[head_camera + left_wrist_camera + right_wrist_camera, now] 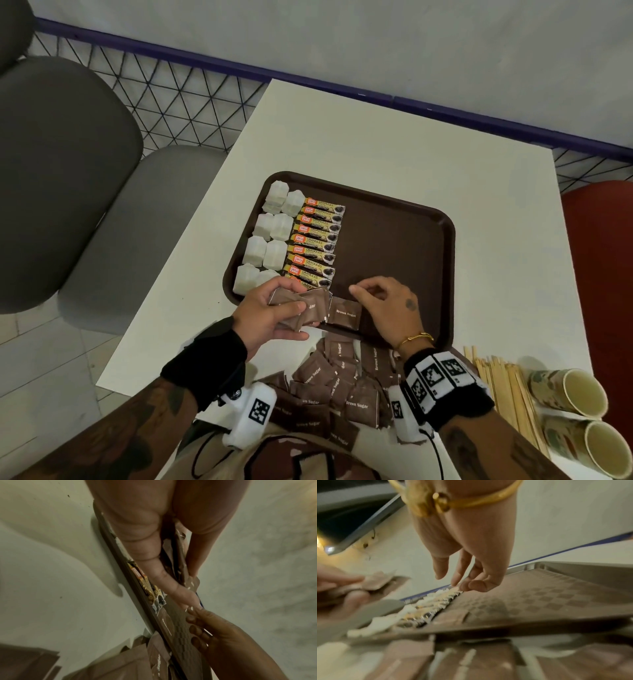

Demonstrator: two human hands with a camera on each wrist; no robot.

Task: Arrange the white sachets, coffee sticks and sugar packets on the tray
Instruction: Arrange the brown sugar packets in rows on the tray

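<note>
Reading "Brown Sugar" on sugar packets [344,312]; coffee sticks [317,240] apparently "GRANULES".

My white table [428,178] stands against a pale wall with a blue rail [212,63] and a black wire grid [164,99] below it. To my left sit two grey chairs [54,178], the nearer one lighter [137,240]. A red seat [603,260] shows at my right. On the table's near right corner lie a bundle of wooden stirrers [507,394] and, just beside them, two paper cups [572,394] on their sides, mouths toward me.
</note>
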